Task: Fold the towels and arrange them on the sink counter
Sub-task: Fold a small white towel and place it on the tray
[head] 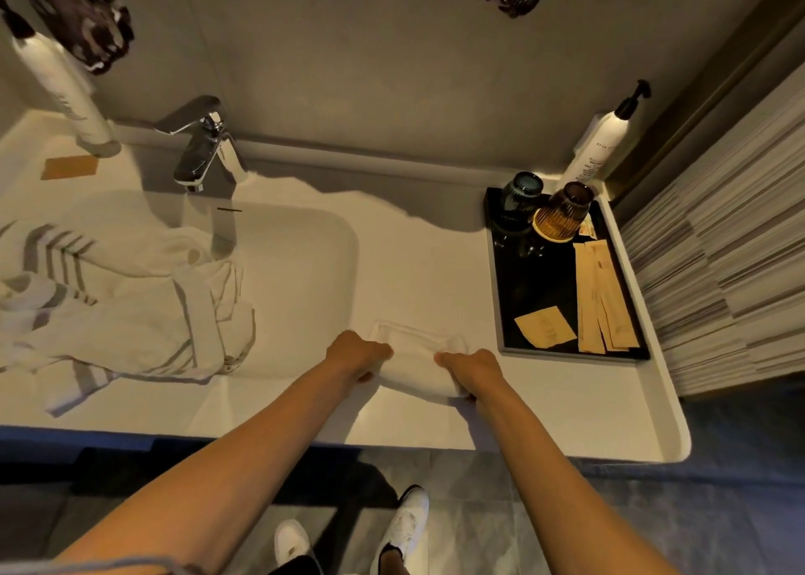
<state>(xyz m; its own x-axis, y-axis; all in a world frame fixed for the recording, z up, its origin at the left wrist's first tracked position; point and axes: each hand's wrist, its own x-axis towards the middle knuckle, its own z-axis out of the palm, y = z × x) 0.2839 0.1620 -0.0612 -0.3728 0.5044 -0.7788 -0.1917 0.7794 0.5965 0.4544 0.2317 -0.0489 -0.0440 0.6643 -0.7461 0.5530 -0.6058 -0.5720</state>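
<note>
Black tray (507, 313): right of faucet (209, 147); carries two tumblers, paper sachets. Pump bottle (594, 152): behind tray. Second bottle (65, 95): left of faucet.

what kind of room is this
Probably a hotel bathroom: a sink basin with a chrome faucet, a pump bottle, and a black tray holding glasses and wrapped amenity packets.

The fingertips of both hands, left (359, 353) and right (472, 367), are tucked out of sight under the small towel (414, 363), so the grip itself cannot be read. The striped towel (113, 309) runs off the left edge. Print on the packets (599, 296) and the bottle (596, 150) is too small to read.
</note>
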